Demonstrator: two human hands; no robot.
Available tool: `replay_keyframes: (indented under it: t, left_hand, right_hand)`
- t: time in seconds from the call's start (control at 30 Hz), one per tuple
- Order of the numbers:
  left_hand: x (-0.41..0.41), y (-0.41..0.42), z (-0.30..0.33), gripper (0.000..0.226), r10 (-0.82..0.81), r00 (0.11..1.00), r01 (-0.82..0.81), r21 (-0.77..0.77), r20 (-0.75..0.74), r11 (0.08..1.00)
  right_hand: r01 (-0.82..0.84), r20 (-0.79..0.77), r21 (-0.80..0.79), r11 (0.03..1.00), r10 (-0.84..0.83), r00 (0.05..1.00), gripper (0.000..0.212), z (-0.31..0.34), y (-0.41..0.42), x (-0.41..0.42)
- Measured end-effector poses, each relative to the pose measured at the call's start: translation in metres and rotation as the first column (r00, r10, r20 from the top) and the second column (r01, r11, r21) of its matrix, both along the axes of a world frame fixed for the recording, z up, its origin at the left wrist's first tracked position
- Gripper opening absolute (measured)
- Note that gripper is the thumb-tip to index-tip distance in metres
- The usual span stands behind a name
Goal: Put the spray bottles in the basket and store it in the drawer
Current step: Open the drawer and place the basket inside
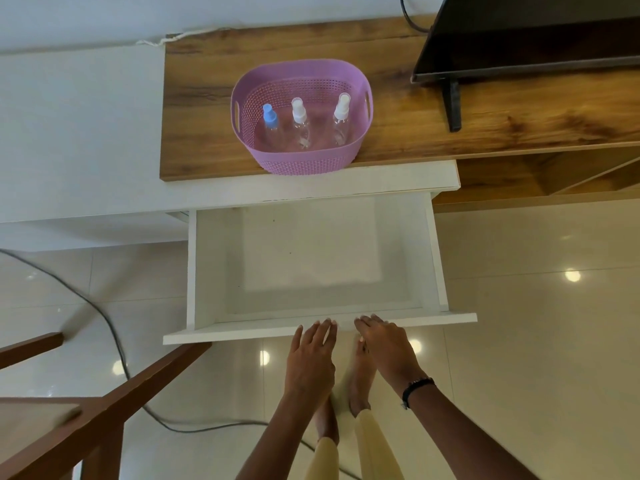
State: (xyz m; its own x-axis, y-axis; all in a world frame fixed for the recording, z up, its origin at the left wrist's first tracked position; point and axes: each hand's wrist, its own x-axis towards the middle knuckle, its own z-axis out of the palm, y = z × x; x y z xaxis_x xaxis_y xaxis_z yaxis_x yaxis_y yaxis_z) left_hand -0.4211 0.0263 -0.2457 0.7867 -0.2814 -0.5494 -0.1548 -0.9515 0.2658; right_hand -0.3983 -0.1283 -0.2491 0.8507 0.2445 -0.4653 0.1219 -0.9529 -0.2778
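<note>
A purple perforated basket (304,161) stands on the wooden top near its front edge. Three clear spray bottles stand upright inside it: one with a blue cap (270,121) on the left, one with a white cap (299,116) in the middle, another white-capped one (341,110) on the right. Below it a white drawer (194,271) is pulled out and holds nothing. My left hand (311,358) and my right hand (384,344) hover over the drawer's front panel (242,332), fingers spread, fingertips at its edge, holding nothing.
A black TV (519,36) on a stand sits at the right of the wooden top (450,116). A grey cable (114,334) runs over the tiled floor. Brown wooden furniture (86,410) stands at the lower left. My bare feet are below the drawer.
</note>
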Motion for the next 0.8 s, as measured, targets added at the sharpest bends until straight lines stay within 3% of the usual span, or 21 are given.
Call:
replay_keyframes:
  t: [0.2, 0.43, 0.6, 0.8]
  left_hand:
    - [-0.011, 0.003, -0.002, 0.068, -0.039, 0.999, 0.04, -0.043, 0.037, 0.998]
    - [-0.016, 0.002, -0.004, 0.066, -0.073, 0.997, 0.073, 0.0, 0.028, 0.997]
    - [-0.01, 0.002, 0.005, 0.055, -0.052, 0.993, 0.051, -0.006, -0.105, 0.999]
    - [0.032, 0.0, 0.022, 0.049, 0.259, 0.964, -0.265, -0.203, -0.054, 0.943]
  right_hand:
    - [-0.025, -0.05, 0.0, 1.0, 0.025, 0.998, 0.033, -0.001, -0.004, -0.014]
    - [-0.057, -0.073, 0.007, 0.998, 0.058, 0.996, 0.034, -0.001, -0.004, -0.015]
    - [-0.017, -0.106, 0.023, 1.0, 0.02, 0.994, 0.027, -0.001, -0.004, -0.013]
    - [0.157, 0.027, 0.184, 0.97, -0.165, 0.986, 0.033, 0.012, -0.014, 0.013]
